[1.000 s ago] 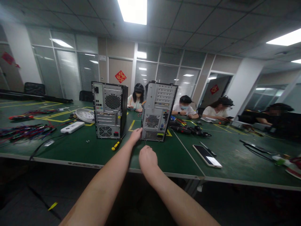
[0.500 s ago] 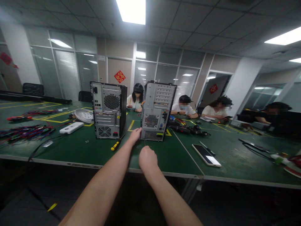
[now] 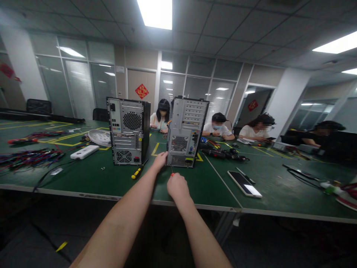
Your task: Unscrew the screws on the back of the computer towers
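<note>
office-like room, glass partitions (image 3: pixel 79 80)

Red shows on the slim metal-shafted tool (image 3: pixel 172 174) in the grip of the right hand (image 3: pixel 178 186). Beyond the grip, the silver-grey metal computer case (image 3: pixel 175 127) has a dark mesh grille (image 3: pixel 179 143) and a blue port (image 3: pixel 191 149). Left of the grip, the small screwdriver (image 3: pixel 136 173) is yellow and black. Yellow lines (image 3: pixel 155 149) pattern the dark green tabletop (image 3: pixel 203 186).

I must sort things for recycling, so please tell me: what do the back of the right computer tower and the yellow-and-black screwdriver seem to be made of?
The right tower's back looks like sheet metal: dull grey, with punched vent holes. The yellow-and-black screwdriver seems to have a smooth plastic handle, though its black parts may be rubber; its thin shaft is probably metal.
</note>
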The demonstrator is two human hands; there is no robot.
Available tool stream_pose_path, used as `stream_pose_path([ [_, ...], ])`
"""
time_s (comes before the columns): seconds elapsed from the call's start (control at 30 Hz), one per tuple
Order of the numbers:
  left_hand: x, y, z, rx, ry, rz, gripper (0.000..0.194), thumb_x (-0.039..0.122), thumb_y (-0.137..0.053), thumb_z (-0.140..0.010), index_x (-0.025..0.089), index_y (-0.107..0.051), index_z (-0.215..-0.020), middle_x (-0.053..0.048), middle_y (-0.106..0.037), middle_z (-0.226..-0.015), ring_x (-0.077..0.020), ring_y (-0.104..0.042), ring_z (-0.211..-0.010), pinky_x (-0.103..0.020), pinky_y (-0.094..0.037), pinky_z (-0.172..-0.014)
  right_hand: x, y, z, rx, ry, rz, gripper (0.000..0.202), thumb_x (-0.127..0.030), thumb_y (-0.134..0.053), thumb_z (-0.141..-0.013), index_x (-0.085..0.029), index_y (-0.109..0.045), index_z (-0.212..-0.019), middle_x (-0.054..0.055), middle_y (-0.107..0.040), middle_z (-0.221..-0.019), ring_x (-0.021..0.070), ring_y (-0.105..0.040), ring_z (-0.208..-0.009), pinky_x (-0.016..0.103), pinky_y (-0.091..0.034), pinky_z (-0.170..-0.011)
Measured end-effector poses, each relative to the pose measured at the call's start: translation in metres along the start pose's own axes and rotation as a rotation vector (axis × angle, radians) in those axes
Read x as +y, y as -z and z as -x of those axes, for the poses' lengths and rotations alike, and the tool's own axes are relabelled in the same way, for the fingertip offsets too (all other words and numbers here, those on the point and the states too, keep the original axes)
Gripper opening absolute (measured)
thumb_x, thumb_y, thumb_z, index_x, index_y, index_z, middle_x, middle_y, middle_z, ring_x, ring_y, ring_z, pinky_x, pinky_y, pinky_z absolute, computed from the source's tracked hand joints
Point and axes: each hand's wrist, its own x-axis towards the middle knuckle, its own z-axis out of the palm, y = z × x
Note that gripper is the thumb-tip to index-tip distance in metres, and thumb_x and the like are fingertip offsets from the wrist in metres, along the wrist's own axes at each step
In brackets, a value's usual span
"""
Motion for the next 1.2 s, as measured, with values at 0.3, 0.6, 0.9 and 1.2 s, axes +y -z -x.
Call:
stream_pose_path([
  [0.3,0.000,0.001,0.000,0.003,-0.006,-0.025,0.036,0.051,-0.057,-0.094,0.019,-0.061,-0.078,-0.001,-0.059,-0.066,-0.0144,-0.054,-0.056,-0.026,-0.042,-0.058,0.006,0.000,-0.001,-0.020,-0.023,-0.050,0.032,-0.024,-0.041,-0.104,-0.006,-0.064,-0.115,0.025,-0.074,-0.113,0.0299,-0.075,-0.108,0.033,-0.055,-0.087],
  [0.6,0.009,-0.002,0.006,-0.005,0.025,0.040,0.031,0.042,-0.055,-0.097,0.018,-0.060,-0.078,0.001,-0.056,-0.065,-0.0125,-0.051,-0.055,-0.025,-0.042,-0.057,0.001,0.005,0.006,0.057,0.077,0.143,0.033,-0.009,-0.050,-0.093,-0.006,-0.056,-0.125,0.027,-0.065,-0.125,0.0285,-0.074,-0.107,0.034,-0.055,-0.088],
  [0.9,0.005,0.000,0.004,0.012,0.001,-0.033,0.036,0.050,-0.058,-0.094,0.018,-0.061,-0.077,-0.001,-0.060,-0.065,-0.0143,-0.054,-0.057,-0.026,-0.042,-0.059,-0.008,-0.010,0.015,0.158,0.264,0.588,0.045,-0.002,-0.033,-0.098,0.011,-0.057,-0.134,0.035,-0.067,-0.116,0.0296,-0.073,-0.104,0.034,-0.058,-0.083],
  [1.2,0.008,0.000,0.007,0.004,0.007,0.011,0.040,0.055,-0.060,-0.091,0.018,-0.061,-0.077,-0.001,-0.058,-0.066,-0.0136,-0.052,-0.057,-0.027,-0.041,-0.059,-0.007,-0.008,0.010,0.097,0.319,0.605,0.044,0.002,-0.033,-0.096,0.009,-0.061,-0.129,0.035,-0.069,-0.116,0.0263,-0.075,-0.105,0.027,-0.060,-0.079],
])
